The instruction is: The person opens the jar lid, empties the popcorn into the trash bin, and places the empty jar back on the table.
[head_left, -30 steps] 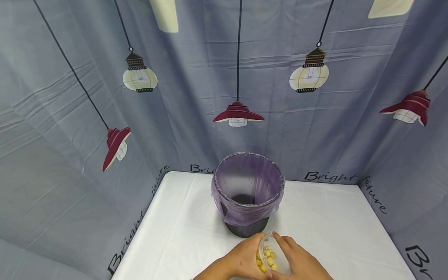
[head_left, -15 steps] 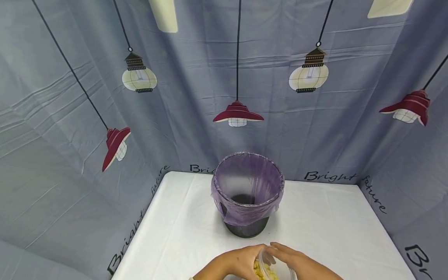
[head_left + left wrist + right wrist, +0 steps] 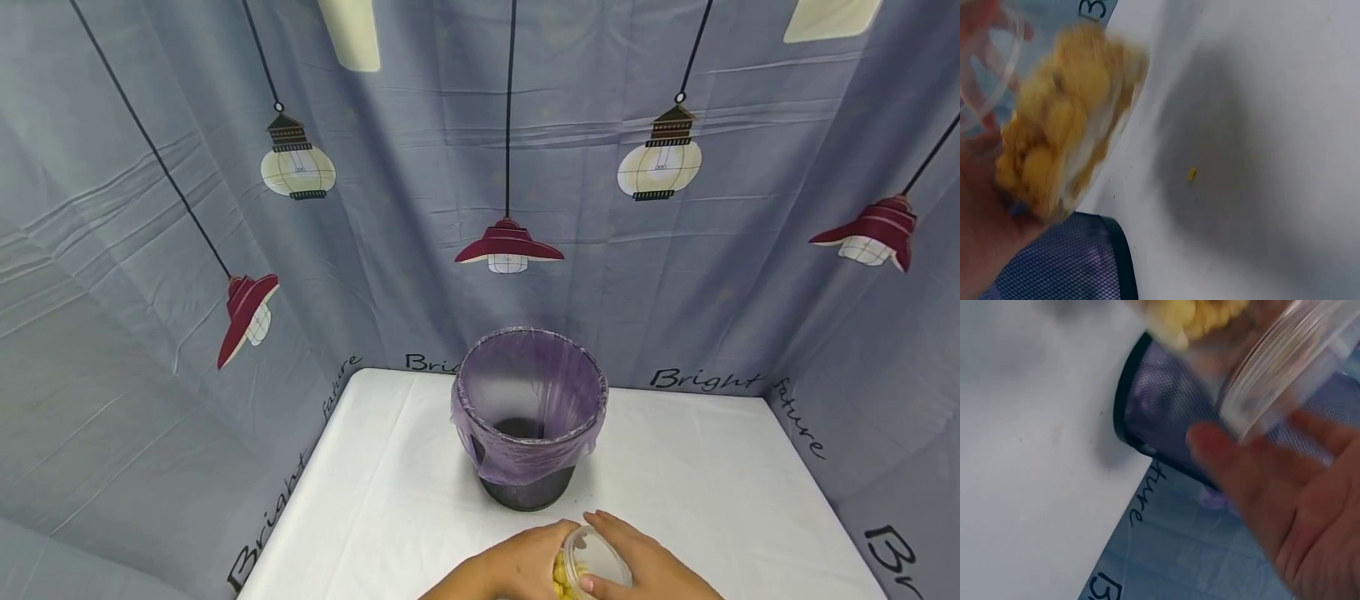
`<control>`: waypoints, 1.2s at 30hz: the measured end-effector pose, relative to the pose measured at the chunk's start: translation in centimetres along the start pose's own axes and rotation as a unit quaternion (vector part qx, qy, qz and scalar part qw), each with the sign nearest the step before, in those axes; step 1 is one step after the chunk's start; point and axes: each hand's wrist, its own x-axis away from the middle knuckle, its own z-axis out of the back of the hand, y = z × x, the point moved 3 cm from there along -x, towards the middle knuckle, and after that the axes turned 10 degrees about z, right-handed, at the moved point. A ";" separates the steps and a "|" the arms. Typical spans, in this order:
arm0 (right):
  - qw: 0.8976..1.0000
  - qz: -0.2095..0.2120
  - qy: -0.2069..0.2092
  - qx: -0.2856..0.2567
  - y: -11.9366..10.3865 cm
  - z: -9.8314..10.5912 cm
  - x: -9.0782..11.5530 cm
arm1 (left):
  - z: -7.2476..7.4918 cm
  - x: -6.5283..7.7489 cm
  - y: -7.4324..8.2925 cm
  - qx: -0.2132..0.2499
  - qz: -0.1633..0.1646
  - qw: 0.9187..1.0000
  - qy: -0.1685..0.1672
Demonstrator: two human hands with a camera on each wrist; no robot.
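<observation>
A clear plastic jar (image 3: 565, 575) holds yellow popcorn-like pieces (image 3: 1054, 112). My left hand (image 3: 521, 562) grips the jar's body, which is tilted on its side above the table near its front edge. The right hand (image 3: 648, 562) has its thumb and fingers round the clear lid (image 3: 1291, 362) at the jar's right end. Ridged rings show along the rim there in the right wrist view. Whether the lid is screwed on or loose, I cannot tell. Part of the jar is hidden behind the left hand in the head view, and motion blurs it in the left wrist view.
Beyond the hands stands a dark mesh bin (image 3: 528, 492) lined with a purple bag (image 3: 517, 458). A small yellow crumb (image 3: 1192, 173) lies on the white table (image 3: 712, 483). Blue-grey curtains (image 3: 420, 292) printed with lamps surround the table.
Both hands and the jar have dropped slightly towards me. The right hand has shifted round the lid, its thumb showing on the lid's near side now.
</observation>
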 end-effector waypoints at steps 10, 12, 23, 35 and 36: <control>0.982 -0.177 0.052 0.048 0.0 -0.7 -1.1 | -0.3 0.0 0.6 -0.122 -0.016 0.986 0.112; 0.980 -0.191 0.036 0.049 -0.1 -0.7 -1.4 | -0.3 0.0 0.6 -0.115 -0.013 0.987 0.109; 0.997 -0.016 -0.014 0.074 -1.9 0.3 -0.4 | 0.1 0.4 0.0 -0.029 -0.022 0.999 0.033; 0.987 -0.067 0.095 0.109 -1.5 0.7 0.3 | 0.0 0.3 0.4 -0.076 -0.042 0.992 0.095; 0.982 -0.089 0.118 0.116 -1.4 0.9 0.3 | 0.0 0.4 0.4 -0.089 -0.034 0.989 0.115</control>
